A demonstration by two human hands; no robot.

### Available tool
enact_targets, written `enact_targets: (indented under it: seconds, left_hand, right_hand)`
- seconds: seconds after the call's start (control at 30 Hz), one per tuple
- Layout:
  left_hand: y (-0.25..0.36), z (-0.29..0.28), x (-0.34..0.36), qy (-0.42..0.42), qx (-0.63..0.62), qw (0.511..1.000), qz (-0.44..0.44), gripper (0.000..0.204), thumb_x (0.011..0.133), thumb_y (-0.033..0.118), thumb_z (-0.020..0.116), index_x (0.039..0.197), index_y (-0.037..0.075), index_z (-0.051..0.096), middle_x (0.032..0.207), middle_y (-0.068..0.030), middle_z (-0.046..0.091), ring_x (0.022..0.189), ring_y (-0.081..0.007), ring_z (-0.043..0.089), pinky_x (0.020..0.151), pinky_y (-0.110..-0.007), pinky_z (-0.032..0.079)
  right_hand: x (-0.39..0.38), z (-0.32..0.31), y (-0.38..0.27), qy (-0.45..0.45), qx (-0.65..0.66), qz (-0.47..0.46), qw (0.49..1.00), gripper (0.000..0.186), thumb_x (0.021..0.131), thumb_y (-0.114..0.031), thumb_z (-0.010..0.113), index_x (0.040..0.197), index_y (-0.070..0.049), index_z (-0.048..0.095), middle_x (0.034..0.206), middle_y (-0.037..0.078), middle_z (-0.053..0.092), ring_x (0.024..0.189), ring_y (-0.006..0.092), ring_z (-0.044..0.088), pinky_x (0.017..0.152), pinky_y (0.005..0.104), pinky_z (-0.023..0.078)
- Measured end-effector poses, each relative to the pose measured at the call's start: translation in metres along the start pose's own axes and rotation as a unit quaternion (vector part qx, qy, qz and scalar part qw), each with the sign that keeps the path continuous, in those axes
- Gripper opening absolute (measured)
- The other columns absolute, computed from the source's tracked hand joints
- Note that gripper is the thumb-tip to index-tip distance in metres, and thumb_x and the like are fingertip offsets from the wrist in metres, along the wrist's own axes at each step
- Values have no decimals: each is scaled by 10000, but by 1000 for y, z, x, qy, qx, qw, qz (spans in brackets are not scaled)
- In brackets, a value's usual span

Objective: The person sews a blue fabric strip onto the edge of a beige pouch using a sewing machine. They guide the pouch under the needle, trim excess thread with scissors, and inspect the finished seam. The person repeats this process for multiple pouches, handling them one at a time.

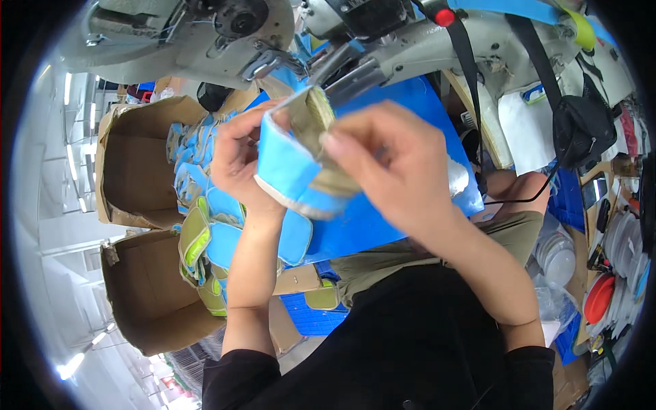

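A light blue fabric piece (281, 156), shaped like a shoe upper with a khaki lining and a white edge, is held up off the blue work surface (355, 229). My left hand (239, 160) grips it from the left side, its fingers bent around the back edge. On the right, my right hand (400, 154) pinches the lining side between thumb and fingers, slightly blurred. The lower front of the piece is smeared by motion. Just beyond it are the metal parts of a sewing machine (239, 24).
Two cardboard boxes (130, 160) stand at the left. Beside them lie heaped blue-and-khaki pieces (195, 147) and several blue and lime-green pieces (222, 242). A black pouch (584, 126) hangs at the right. Thread cones (618, 239) and a red disc-like item (600, 298) are farther right.
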State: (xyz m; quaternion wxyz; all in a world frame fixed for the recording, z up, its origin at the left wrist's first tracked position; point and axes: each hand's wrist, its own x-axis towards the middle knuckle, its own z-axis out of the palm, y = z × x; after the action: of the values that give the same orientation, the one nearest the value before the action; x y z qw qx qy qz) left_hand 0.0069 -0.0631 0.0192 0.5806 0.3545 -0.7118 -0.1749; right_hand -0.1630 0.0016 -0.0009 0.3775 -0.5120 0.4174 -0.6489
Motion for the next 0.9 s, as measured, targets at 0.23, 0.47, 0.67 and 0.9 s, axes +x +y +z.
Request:
enact_targets:
  seconds: [0.23, 0.47, 0.67, 0.9]
  left_hand:
    - [-1, -9, 3, -95, 73, 981, 154, 228, 832, 2, 806, 1020, -12, 679, 1042, -196, 753, 990, -279, 744, 881, -395, 583]
    - [9, -7, 10, -195, 195, 917, 287, 209, 759, 112, 813, 934, 20, 744, 1016, -145, 770, 968, -291, 757, 867, -402, 593]
    - [8, -7, 18, -210, 208, 899, 322, 228, 714, 118, 789, 920, 30, 746, 965, -109, 764, 923, -268, 749, 764, -341, 601]
    - [9, -12, 28, -235, 243, 883, 326, 243, 697, 137, 789, 924, 59, 752, 984, -76, 770, 930, -244, 743, 722, -325, 567]
  right_hand:
    - [18, 19, 33, 28, 53, 39, 997, 252, 790, -148, 833, 974, -21, 717, 799, 76, 704, 718, 165, 696, 643, 299, 540]
    - [4, 19, 37, 37, 80, 79, 993, 154, 800, -34, 785, 933, -11, 711, 805, 55, 704, 752, 120, 680, 709, 271, 528]
    - [2, 19, 39, 34, 71, 77, 994, 141, 799, 7, 776, 917, 12, 697, 849, 61, 703, 795, 115, 671, 746, 265, 526]
    - [11, 24, 44, 53, 83, 75, 992, 146, 818, -20, 776, 943, 25, 715, 840, 39, 713, 784, 96, 664, 739, 263, 533]
